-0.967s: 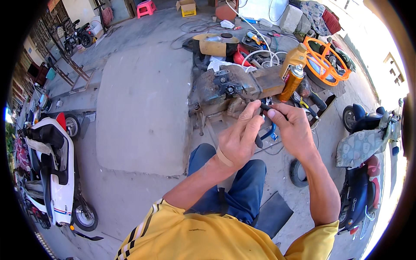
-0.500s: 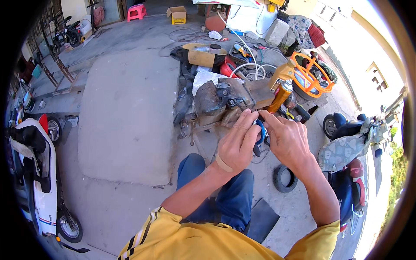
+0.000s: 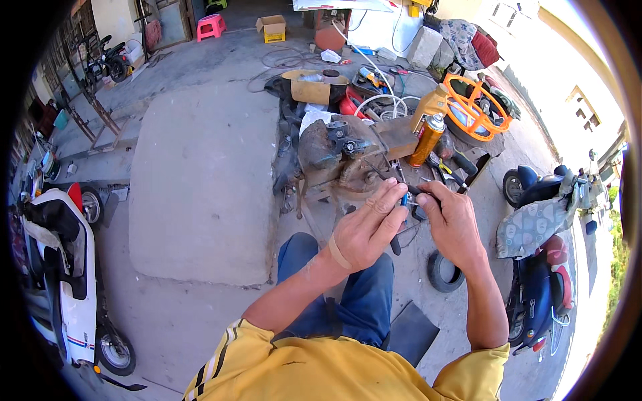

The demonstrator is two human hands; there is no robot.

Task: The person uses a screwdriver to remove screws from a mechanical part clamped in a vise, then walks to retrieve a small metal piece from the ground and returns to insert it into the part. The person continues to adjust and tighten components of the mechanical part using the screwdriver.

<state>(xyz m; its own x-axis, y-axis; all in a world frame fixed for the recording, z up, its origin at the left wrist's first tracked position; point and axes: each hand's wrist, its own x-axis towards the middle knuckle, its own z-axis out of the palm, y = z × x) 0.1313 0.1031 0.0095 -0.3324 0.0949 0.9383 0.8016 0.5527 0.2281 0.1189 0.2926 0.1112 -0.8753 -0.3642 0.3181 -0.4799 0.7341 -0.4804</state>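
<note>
My left hand (image 3: pixel 364 230) is closed on a dark tool (image 3: pixel 395 244) with a slim handle hanging below the fingers; some blue shows beside them. Fingers of my right hand (image 3: pixel 451 227) are closed on the same tool's black upper part (image 3: pixel 420 191), close to the left fingertips. What exactly sits between the fingertips is too small to make out. Just beyond them stands a rusty metal vise (image 3: pixel 319 157) with dark fittings on top. An orange spray can (image 3: pixel 425 144) and a yellow oil bottle (image 3: pixel 433 100) stand to its right, near scattered hand tools (image 3: pixel 447 167).
A concrete slab (image 3: pixel 197 180) lies to the left, beside a white scooter (image 3: pixel 67 254). Dark scooters (image 3: pixel 535 294), one with a patterned cover, line the right. A loose tire (image 3: pixel 445 271), a rubber mat (image 3: pixel 412 332), an orange frame (image 3: pixel 476 110) and cluttered basins (image 3: pixel 314 90) surround the work spot.
Both hands have come a little lower with the tool, and my right hand's grip has shifted. The surroundings moved in the frame as my head turned slightly.
</note>
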